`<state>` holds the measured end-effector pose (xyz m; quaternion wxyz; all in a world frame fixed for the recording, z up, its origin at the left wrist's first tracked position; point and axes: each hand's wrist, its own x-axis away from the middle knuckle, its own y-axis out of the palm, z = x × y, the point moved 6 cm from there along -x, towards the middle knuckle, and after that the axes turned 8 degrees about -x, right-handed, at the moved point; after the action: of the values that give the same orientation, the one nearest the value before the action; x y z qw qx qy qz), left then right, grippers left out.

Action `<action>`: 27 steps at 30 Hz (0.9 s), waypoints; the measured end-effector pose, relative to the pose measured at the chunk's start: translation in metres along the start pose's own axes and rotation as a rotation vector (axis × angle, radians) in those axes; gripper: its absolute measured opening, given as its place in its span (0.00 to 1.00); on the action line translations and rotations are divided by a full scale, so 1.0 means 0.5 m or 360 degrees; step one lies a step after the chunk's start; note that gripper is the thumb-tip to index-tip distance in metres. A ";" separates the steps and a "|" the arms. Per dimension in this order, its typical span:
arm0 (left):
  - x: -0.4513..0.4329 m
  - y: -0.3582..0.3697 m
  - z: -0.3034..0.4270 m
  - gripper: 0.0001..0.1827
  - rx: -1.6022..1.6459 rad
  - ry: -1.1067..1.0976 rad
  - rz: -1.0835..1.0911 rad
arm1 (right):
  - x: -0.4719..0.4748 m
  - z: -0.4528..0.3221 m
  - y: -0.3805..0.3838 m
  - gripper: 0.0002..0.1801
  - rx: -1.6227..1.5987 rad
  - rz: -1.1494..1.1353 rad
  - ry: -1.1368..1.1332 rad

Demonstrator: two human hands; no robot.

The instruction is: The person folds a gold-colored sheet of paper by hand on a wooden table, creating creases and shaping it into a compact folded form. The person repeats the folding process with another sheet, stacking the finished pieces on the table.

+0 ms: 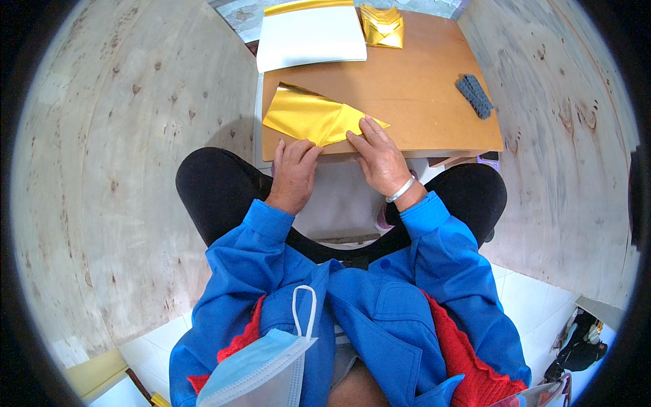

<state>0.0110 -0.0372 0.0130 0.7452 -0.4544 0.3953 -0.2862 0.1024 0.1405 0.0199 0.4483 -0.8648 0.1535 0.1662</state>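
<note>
A sheet of gold foil paper (pixel 304 113) lies on the wooden table in front of me, with its right part folded to a point. My right hand (pixel 380 158), wearing a silvery bangle (pixel 401 190), rests its spread fingertips on that folded part. My left hand (pixel 296 173) is at the table's front edge, fingertips touching or close to the sheet's lower corner. Its thumb is hidden, so I cannot tell if it pinches the paper.
On the table (pixel 432 102) are a stack of white-backed sheets (pixel 311 40), a pile of folded gold foil pieces (pixel 384 30) and a dark grey knitted cloth (pixel 475 96). Wooden panels stand at left (pixel 142 168) and right (pixel 554 152). A face mask (pixel 254 369) hangs before my chest.
</note>
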 end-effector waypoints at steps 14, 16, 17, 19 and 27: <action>0.003 -0.001 0.001 0.23 0.0030 -0.0023 -0.0005 | 0.004 0.014 -0.013 0.29 0.0125 0.0013 0.0066; 0.003 0.003 0.001 0.24 0.0022 -0.0024 -0.0010 | 0.008 0.017 -0.021 0.29 0.0153 0.0023 0.0104; 0.004 0.004 0.001 0.25 0.0014 -0.0022 -0.0003 | 0.010 0.018 -0.025 0.29 0.0168 0.0029 0.0121; 0.005 0.006 0.001 0.26 0.0009 -0.0010 0.0001 | 0.012 0.016 -0.028 0.31 0.0191 0.0040 0.0122; 0.004 -0.026 0.002 0.18 0.0191 0.0036 0.0294 | 0.012 0.010 -0.054 0.21 0.0213 0.0159 -0.0039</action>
<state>0.0120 -0.0435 0.0244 0.7898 -0.3673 0.4260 -0.2444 0.1181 0.1586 0.0343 0.4980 -0.8221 0.2016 0.1883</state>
